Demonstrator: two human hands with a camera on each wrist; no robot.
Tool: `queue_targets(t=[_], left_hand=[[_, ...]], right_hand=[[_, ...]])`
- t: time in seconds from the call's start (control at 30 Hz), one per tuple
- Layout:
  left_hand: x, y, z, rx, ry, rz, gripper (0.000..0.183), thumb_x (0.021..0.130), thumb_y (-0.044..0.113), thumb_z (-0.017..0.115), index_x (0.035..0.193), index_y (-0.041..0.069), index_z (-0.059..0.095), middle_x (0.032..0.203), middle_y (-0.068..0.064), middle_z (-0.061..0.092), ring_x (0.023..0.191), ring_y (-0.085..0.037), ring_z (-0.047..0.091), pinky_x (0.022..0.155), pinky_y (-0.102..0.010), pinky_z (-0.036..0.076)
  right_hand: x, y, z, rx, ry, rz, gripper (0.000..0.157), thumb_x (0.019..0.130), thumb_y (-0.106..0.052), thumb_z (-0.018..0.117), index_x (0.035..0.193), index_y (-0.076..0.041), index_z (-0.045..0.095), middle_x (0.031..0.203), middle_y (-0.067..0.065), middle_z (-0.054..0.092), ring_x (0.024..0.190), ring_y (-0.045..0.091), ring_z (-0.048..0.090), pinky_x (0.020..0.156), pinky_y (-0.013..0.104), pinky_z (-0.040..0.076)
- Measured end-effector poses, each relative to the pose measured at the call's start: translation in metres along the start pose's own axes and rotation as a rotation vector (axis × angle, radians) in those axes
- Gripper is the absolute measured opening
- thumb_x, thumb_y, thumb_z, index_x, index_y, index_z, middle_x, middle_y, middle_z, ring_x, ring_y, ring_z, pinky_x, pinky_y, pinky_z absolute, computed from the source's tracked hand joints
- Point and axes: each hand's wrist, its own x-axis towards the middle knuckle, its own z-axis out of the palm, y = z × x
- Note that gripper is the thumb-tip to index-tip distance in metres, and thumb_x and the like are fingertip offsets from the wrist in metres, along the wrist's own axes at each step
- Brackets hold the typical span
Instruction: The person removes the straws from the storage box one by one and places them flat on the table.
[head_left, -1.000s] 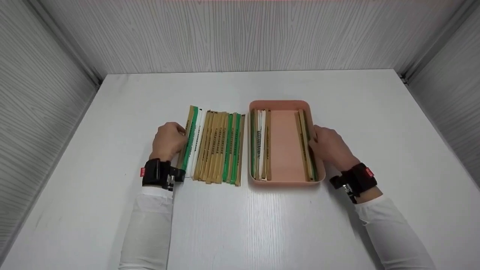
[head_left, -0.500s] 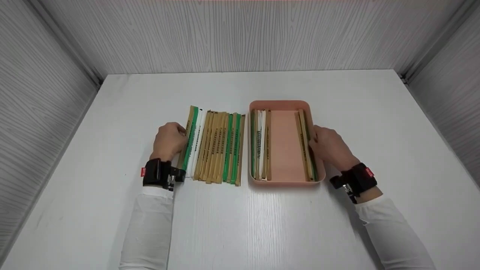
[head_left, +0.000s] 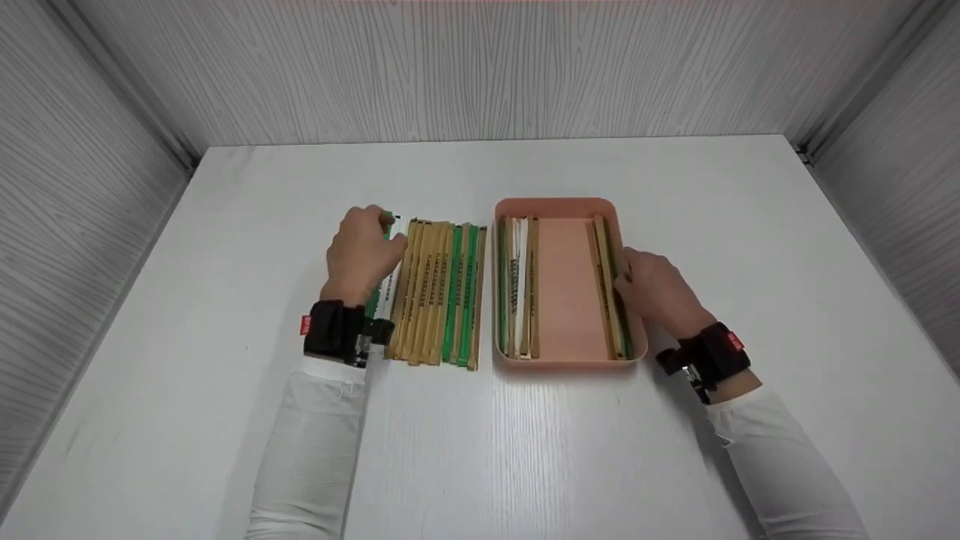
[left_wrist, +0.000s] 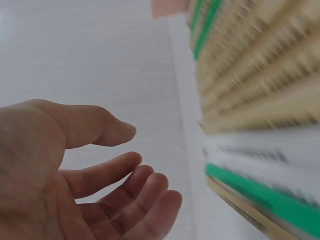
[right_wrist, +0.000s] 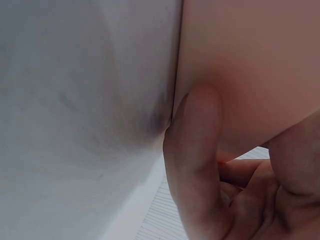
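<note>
Pale wood-grain walls (head_left: 487, 67): the far one is set beyond both sets of fingers, with side walls on either flank.
White table (head_left: 555, 457): spread beneath both sets of fingers.
Pink tray (head_left: 559, 208): placed just inward of the right fingers, its near-side wall held by them; packets are grouped along its two long sides.
Row of slim packets (head_left: 435, 292): laid side by side on the table, beneath and to the right of the left fingers, in tan, green and white wrappers; the print cannot be read.
Right hand (head_left: 660, 292): the tray's wall is pinched, with one digit pressed to its outer face and others seen past the rim.
Left hand (head_left: 361, 251): held at the far end of the row's leftmost packets; fingers are loosely curved, thumb parted from them, nothing held, and a gap to the packets is seen from the left wrist.
Handling: the packets are judged light, thin and fairly stiff, with wrappers perhaps slippery and easily creased; they are best pinched across the narrow width near mid-length. The tray is judged light and rigid, best steadied by its wall.
</note>
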Motion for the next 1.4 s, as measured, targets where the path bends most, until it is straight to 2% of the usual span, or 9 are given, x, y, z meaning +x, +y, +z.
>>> queue_targets(t=[0.17, 0.37, 0.5, 0.67, 0.8, 0.93, 1.07, 1.27, 1.4], left_hand=[[0.007, 0.050, 0.014, 0.054, -0.004, 0.128, 0.037, 0.099, 0.019, 0.057, 0.129, -0.003, 0.065, 0.121, -0.017, 0.059, 0.094, -0.028, 0.060, 0.076, -0.044, 0.053], [0.011, 0.106, 0.051, 0.096, -0.090, 0.238, 0.029, 0.101, 0.020, 0.058, 0.122, 0.001, 0.066, 0.115, -0.012, 0.058, 0.088, -0.023, 0.058, 0.072, -0.039, 0.053], [0.010, 0.134, 0.085, 0.154, -0.175, 0.301, 0.008, 0.098, 0.011, 0.058, 0.097, 0.005, 0.063, 0.095, -0.004, 0.053, 0.077, -0.017, 0.053, 0.062, -0.033, 0.049], [0.007, 0.158, 0.125, 0.296, -0.294, 0.350, 0.029, 0.095, 0.007, 0.060, 0.070, 0.014, 0.049, 0.068, 0.003, 0.044, 0.061, -0.012, 0.047, 0.051, -0.029, 0.042], [0.002, 0.170, 0.147, 0.382, -0.365, 0.378, 0.012, 0.100, 0.015, 0.059, 0.093, 0.010, 0.067, 0.091, -0.004, 0.064, 0.082, -0.017, 0.060, 0.066, -0.035, 0.054], [-0.003, 0.175, 0.160, 0.374, -0.410, 0.381, 0.027, 0.106, 0.021, 0.051, 0.127, 0.014, 0.067, 0.121, -0.008, 0.066, 0.105, -0.021, 0.062, 0.083, -0.043, 0.056], [-0.005, 0.175, 0.167, 0.393, -0.417, 0.391, 0.027, 0.108, 0.020, 0.049, 0.124, 0.014, 0.069, 0.116, -0.007, 0.069, 0.096, -0.020, 0.064, 0.079, -0.042, 0.057], [-0.003, 0.172, 0.170, 0.403, -0.377, 0.405, 0.034, 0.106, 0.015, 0.052, 0.135, 0.003, 0.066, 0.133, -0.019, 0.065, 0.082, -0.022, 0.067, 0.069, -0.039, 0.058], [-0.004, 0.170, 0.168, 0.392, -0.391, 0.383, 0.027, 0.104, 0.013, 0.056, 0.124, 0.003, 0.072, 0.127, -0.019, 0.067, 0.077, -0.020, 0.064, 0.065, -0.037, 0.057]], right_hand=[[0.000, 0.001, -0.001, -0.027, 0.006, 0.007, 0.018, 0.104, -0.009, 0.042, 0.106, -0.001, 0.058, 0.086, 0.011, 0.059, 0.072, 0.021, 0.059, 0.057, 0.031, 0.046], [-0.002, 0.001, -0.001, -0.034, 0.008, 0.017, 0.023, 0.104, -0.008, 0.042, 0.115, 0.002, 0.059, 0.089, 0.014, 0.061, 0.072, 0.022, 0.060, 0.057, 0.032, 0.045], [-0.002, 0.001, 0.000, -0.033, 0.001, 0.022, 0.028, 0.104, -0.008, 0.042, 0.122, 0.004, 0.059, 0.095, 0.016, 0.063, 0.075, 0.023, 0.061, 0.058, 0.032, 0.047], [-0.003, 0.001, 0.001, -0.023, -0.004, 0.033, 0.028, 0.105, -0.009, 0.042, 0.124, 0.003, 0.058, 0.096, 0.017, 0.065, 0.077, 0.023, 0.064, 0.059, 0.032, 0.050], [-0.005, 0.000, -0.001, -0.019, -0.008, 0.032, 0.028, 0.107, -0.010, 0.043, 0.127, 0.003, 0.058, 0.098, 0.018, 0.065, 0.079, 0.024, 0.065, 0.061, 0.032, 0.052], [-0.005, -0.002, -0.001, -0.035, -0.019, 0.035, 0.032, 0.109, -0.011, 0.044, 0.133, 0.005, 0.056, 0.104, 0.020, 0.066, 0.084, 0.026, 0.066, 0.065, 0.034, 0.054], [-0.005, -0.003, -0.002, -0.069, -0.023, 0.032, 0.028, 0.108, -0.011, 0.044, 0.127, 0.006, 0.057, 0.104, 0.020, 0.065, 0.086, 0.027, 0.065, 0.068, 0.036, 0.053], [-0.004, -0.003, -0.003, -0.102, -0.005, 0.021, 0.020, 0.107, -0.009, 0.045, 0.113, 0.004, 0.059, 0.095, 0.016, 0.062, 0.084, 0.026, 0.062, 0.069, 0.038, 0.052], [-0.004, -0.001, -0.002, -0.092, -0.007, 0.022, 0.021, 0.106, -0.008, 0.044, 0.115, 0.004, 0.059, 0.096, 0.016, 0.063, 0.083, 0.025, 0.062, 0.067, 0.037, 0.051]])
